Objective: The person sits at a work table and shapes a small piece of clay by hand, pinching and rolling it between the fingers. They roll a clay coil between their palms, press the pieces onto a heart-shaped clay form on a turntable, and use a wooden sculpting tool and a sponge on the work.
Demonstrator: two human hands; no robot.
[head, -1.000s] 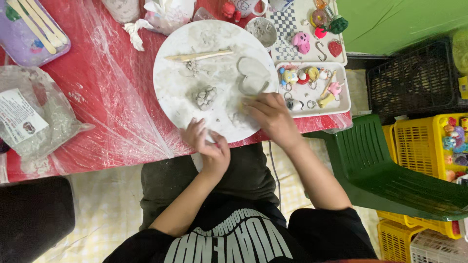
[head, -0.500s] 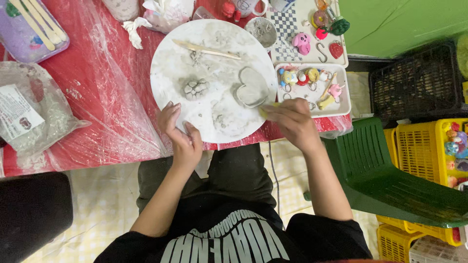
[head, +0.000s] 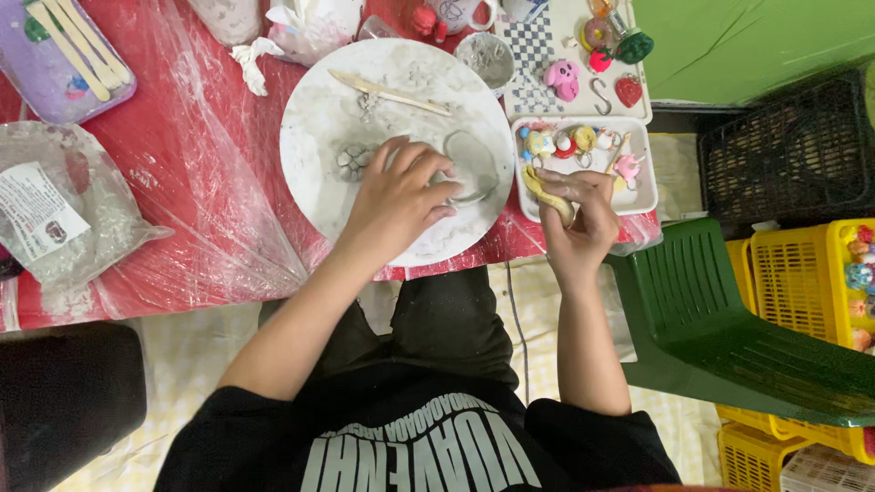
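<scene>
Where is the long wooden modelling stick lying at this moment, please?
In the head view, the wooden stick lies slanted across the far part of the round white board, beyond the left hand and beside the small grey bowl.

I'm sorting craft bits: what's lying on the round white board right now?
On the round white board lie a wooden stick, a small clay flower and a flat clay piece. The left hand covers the middle, hiding whatever lies beneath.

We see one package: a clear plastic bag (head: 77, 214) at the left of the red table, crumpled, with pale grey material inside. On it sits a white rectangular label (head: 35, 208) with dark print, tilted.
</scene>
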